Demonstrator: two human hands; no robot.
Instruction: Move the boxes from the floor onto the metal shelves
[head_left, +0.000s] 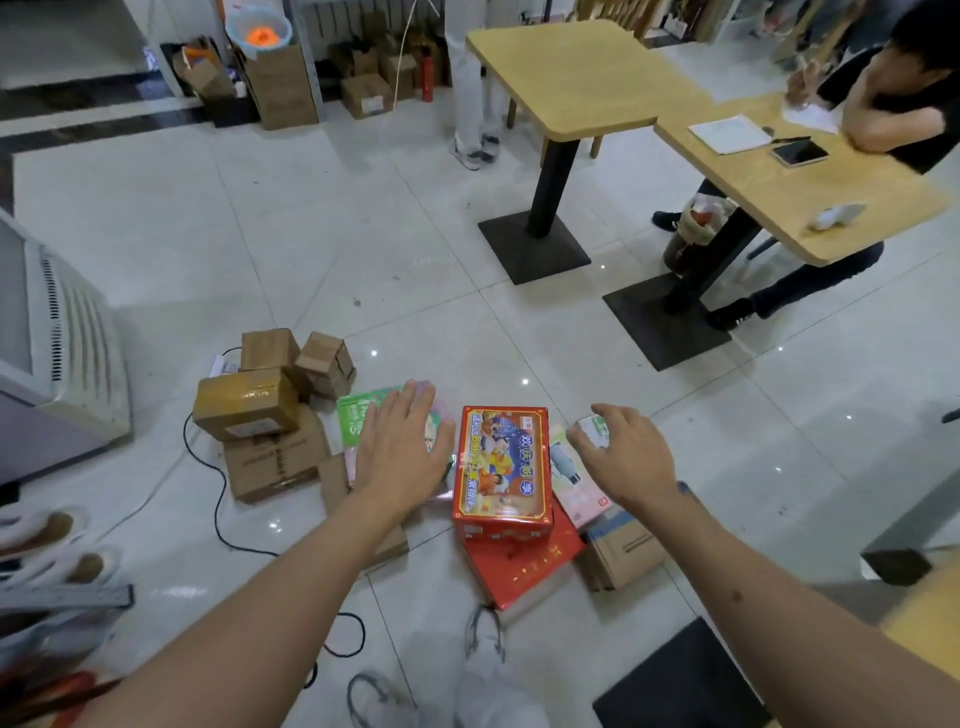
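Left hand (402, 447) hides green box (358, 415) (partly).

A single wide-angle view from a camera worn on the person's head, looking forward and steeply down. Both forearms reach in from the bottom edge toward boxes (501, 462) lying close below on the tiled floor (322, 218). Farther off, the upper frame takes in two wooden counters (582, 73), with straight lines bending near the edges.

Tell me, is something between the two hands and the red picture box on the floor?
Nothing visible. The red printed cardboard box stands on top of a flat red box, with the left hand and right hand open at its sides.
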